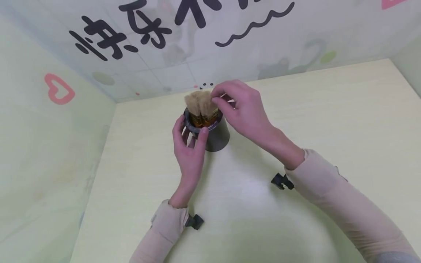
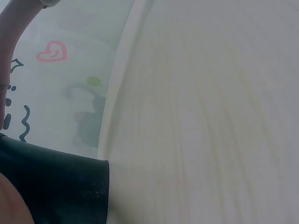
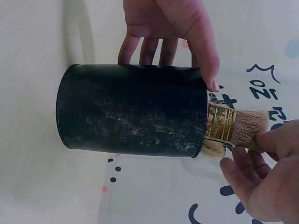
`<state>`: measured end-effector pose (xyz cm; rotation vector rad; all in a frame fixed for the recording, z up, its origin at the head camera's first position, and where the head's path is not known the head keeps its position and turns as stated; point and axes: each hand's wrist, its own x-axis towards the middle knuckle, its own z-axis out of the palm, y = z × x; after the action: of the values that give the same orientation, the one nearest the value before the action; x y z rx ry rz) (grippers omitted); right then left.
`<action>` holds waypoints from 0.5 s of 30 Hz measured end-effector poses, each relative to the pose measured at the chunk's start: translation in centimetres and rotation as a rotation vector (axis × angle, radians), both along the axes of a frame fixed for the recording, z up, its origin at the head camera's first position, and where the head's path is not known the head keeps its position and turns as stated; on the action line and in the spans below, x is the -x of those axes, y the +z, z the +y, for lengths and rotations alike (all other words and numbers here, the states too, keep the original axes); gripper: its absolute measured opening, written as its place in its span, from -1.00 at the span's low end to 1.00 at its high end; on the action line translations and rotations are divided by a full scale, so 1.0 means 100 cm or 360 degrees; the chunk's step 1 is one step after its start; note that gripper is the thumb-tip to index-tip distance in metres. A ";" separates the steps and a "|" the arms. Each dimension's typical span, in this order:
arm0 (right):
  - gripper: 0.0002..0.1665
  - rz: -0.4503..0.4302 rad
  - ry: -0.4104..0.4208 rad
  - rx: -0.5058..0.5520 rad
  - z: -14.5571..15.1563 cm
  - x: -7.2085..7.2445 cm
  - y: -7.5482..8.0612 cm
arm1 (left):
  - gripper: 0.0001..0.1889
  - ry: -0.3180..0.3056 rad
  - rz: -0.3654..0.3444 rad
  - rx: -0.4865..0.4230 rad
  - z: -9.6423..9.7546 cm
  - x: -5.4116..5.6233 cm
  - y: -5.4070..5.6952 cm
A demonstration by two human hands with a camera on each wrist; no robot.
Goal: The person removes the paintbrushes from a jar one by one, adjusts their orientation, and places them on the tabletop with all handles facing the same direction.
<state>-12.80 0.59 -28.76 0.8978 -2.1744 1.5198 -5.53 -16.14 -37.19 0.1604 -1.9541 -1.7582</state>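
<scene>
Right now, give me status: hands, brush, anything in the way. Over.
Left hand gripping cup. Right hand pinching brush by its bristle end. Brush bristles-up, partly in cup. Other bristles close beside it, might snag.

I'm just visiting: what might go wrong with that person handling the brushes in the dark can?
Perhaps three things. The right hand pinches one brush by its bristles, so they may bend, shed or slip free. A second brush sits close against it in the dark can and could get dragged along. The left hand holds the can near its rim; if that grip loosens, a tug might tilt it.
</scene>
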 end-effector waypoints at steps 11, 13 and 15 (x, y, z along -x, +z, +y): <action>-0.93 0.0397 -0.0096 0.0143 0.014 0.007 0.016 | -0.31 0.0008 -0.0016 0.0037 0.001 0.000 0.001; -0.93 0.0429 -0.0103 0.0175 0.016 0.007 0.017 | -0.31 0.0017 -0.0029 0.0041 0.001 -0.001 -0.001; -0.92 0.0460 -0.0097 0.0215 0.018 0.007 0.018 | -0.31 0.0022 -0.0039 0.0042 0.001 -0.001 -0.002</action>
<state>-13.53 2.36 -26.94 0.9328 -1.8558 1.3930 -5.39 -16.07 -37.41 0.1869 -1.9884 -1.7285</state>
